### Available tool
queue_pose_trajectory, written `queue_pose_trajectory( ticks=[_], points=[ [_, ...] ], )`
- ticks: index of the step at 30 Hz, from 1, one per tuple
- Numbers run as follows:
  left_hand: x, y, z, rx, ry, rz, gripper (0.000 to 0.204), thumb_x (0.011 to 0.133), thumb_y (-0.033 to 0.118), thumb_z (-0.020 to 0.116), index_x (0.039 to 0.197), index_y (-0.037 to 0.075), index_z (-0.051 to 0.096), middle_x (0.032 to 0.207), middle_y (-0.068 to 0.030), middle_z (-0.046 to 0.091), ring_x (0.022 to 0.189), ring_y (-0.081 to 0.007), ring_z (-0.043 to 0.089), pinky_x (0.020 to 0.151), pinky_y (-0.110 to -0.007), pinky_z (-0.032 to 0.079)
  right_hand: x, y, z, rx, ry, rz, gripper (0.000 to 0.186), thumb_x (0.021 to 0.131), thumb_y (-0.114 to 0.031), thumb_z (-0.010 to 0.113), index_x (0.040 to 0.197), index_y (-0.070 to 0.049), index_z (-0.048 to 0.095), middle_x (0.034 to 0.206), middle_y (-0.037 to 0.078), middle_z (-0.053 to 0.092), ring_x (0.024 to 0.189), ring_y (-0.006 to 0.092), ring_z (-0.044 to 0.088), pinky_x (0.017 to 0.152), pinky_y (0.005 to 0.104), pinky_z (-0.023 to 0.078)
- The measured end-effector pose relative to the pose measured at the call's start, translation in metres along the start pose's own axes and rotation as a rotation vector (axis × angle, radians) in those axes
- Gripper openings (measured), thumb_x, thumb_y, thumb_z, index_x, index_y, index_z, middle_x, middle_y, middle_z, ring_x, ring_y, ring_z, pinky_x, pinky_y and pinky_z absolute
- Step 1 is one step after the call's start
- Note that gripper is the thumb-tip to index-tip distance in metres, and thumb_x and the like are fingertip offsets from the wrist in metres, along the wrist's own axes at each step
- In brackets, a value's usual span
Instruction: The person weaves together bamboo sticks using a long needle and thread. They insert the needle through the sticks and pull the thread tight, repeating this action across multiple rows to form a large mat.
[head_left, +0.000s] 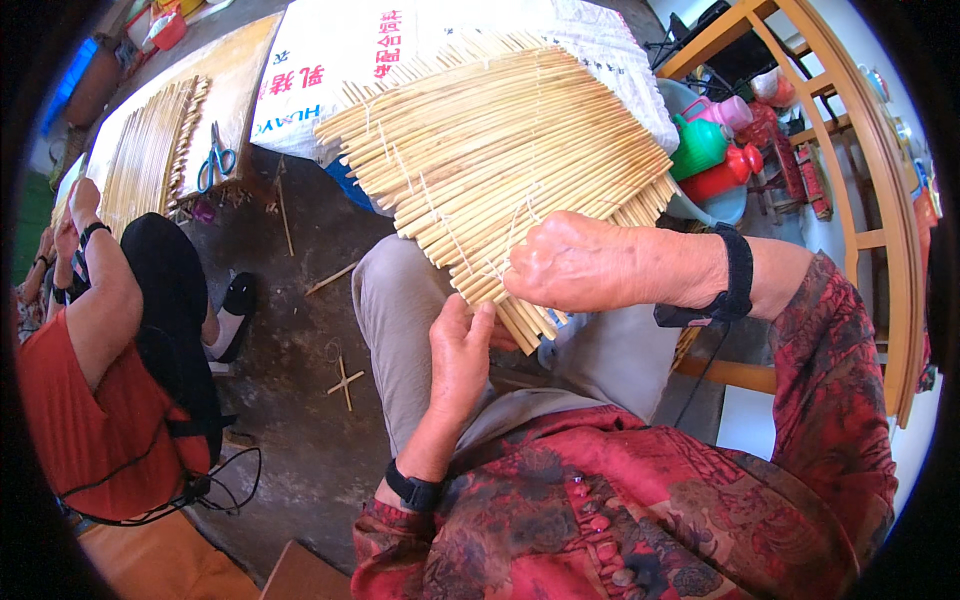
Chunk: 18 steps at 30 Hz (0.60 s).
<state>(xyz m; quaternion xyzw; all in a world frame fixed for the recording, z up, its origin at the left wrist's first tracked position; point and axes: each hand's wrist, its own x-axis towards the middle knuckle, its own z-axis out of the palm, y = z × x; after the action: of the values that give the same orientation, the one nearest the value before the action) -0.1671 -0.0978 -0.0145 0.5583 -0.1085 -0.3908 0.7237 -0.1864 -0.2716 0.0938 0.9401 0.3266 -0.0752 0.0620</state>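
A mat of straw-coloured stalks (500,130), bound in rows with white thread (437,212), slants from my lap up onto a covered surface. My left hand (460,350) pinches its near lower edge between thumb and fingers. Just right of it, my right hand (570,262) is closed in a fist low over the mat. Its fingertips are turned away and hidden. A loose loop of the thread stands up beside this fist; whether the fist grips it, I cannot tell.
A white printed sack (330,60) lies under the mat's far part. Left are another stalk mat (150,140), scissors (216,160) and a seated co-worker's arm (105,310). A wooden frame (835,130) and a basin (722,207) with coloured jugs stand right. Stalk pieces (345,382) lie on the floor.
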Motion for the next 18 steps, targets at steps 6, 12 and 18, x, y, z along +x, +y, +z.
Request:
queue_pose_trajectory(
  ticks=[6, 12, 18],
  points=[
    [0.0011, 0.0012, -0.0011, -0.026, -0.015, -0.024, 0.018, 0.094, 0.012, 0.045, 0.104, -0.002, 0.050, 0.080, -0.0107, 0.062, 0.063, -0.0176, 0.063, 0.056, -0.029, 0.054, 0.0025, 0.0016, 0.0014, 0.014, -0.025, 0.010, 0.007, 0.072, -0.012, 0.056, 0.070, -0.006, 0.055, 0.063, 0.008, 0.057, 0.062, 0.0236, 0.063, 0.053, 0.0329, 0.050],
    [0.0004, 0.0043, -0.0002, -0.023, -0.008, -0.040, 0.019, 0.094, 0.012, 0.045, 0.105, -0.003, 0.050, 0.080, -0.0107, 0.062, 0.063, -0.0174, 0.063, 0.056, -0.028, 0.054, 0.0026, 0.0017, 0.0003, 0.011, -0.016, 0.004, 0.007, 0.071, -0.012, 0.057, 0.069, -0.006, 0.055, 0.063, 0.007, 0.057, 0.062, 0.0234, 0.062, 0.053, 0.0327, 0.050],
    [-0.0002, 0.0013, -0.0003, -0.009, -0.012, -0.028, 0.019, 0.094, 0.012, 0.044, 0.105, -0.003, 0.051, 0.081, -0.0110, 0.063, 0.063, -0.0172, 0.063, 0.056, -0.028, 0.054, 0.0016, 0.0009, 0.0015, 0.023, -0.001, 0.006, 0.006, 0.071, -0.012, 0.057, 0.069, -0.006, 0.055, 0.063, 0.007, 0.057, 0.062, 0.0230, 0.062, 0.053, 0.0327, 0.050]
  ],
)
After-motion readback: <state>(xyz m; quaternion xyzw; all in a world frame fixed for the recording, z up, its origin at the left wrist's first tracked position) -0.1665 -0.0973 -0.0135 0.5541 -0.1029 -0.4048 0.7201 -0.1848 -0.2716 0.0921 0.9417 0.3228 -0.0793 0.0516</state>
